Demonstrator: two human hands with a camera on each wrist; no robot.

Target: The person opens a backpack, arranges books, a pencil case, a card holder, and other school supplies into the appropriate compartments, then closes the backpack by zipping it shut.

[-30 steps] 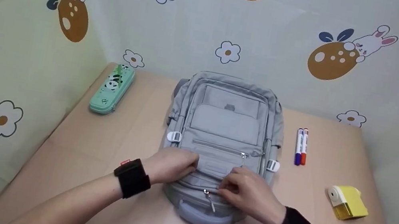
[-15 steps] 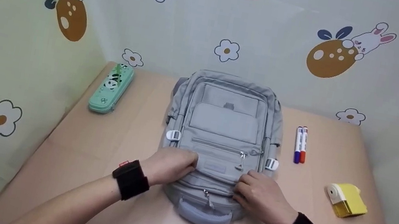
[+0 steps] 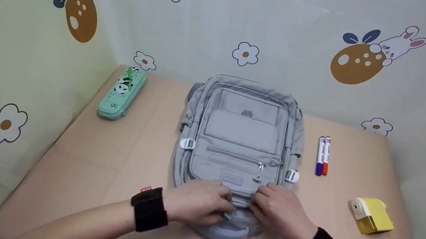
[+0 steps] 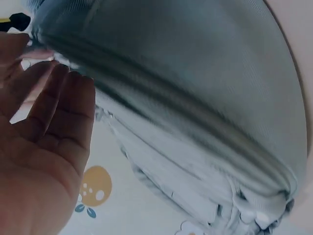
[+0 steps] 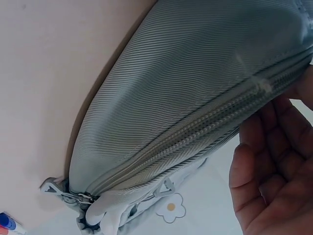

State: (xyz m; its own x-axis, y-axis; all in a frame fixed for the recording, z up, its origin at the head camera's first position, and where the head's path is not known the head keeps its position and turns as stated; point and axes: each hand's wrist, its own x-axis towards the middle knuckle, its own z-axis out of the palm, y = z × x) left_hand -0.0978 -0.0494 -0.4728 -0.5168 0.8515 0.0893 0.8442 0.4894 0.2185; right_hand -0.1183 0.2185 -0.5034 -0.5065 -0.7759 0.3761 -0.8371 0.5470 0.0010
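Note:
A grey backpack (image 3: pixel 240 141) lies flat on the table with its carry handle (image 3: pixel 226 235) toward me. My left hand (image 3: pixel 220 205) lies on the near middle of the bag, just above the handle. Its thumb and fingers close at the zipper pull (image 3: pixel 228 216), whose tip shows below them. My right hand (image 3: pixel 266 202) grips the bag's near right edge with curled fingers. The left wrist view has the left hand (image 4: pixel 44 147) against the grey fabric (image 4: pixel 195 88). In the right wrist view the right hand (image 5: pixel 274 171) curls beside the shut zipper line (image 5: pixel 205 132).
A green panda pencil case (image 3: pixel 121 93) lies at the far left of the table (image 3: pixel 100 170). Two markers (image 3: pixel 323 156) lie right of the bag, and a yellow sharpener (image 3: pixel 372 214) sits nearer me on the right. Patterned backdrop walls close the left and back sides.
My left hand slid from the bag's left side to its near middle, over the zipper pull. My right hand first shifted right along the near edge, then stayed there.

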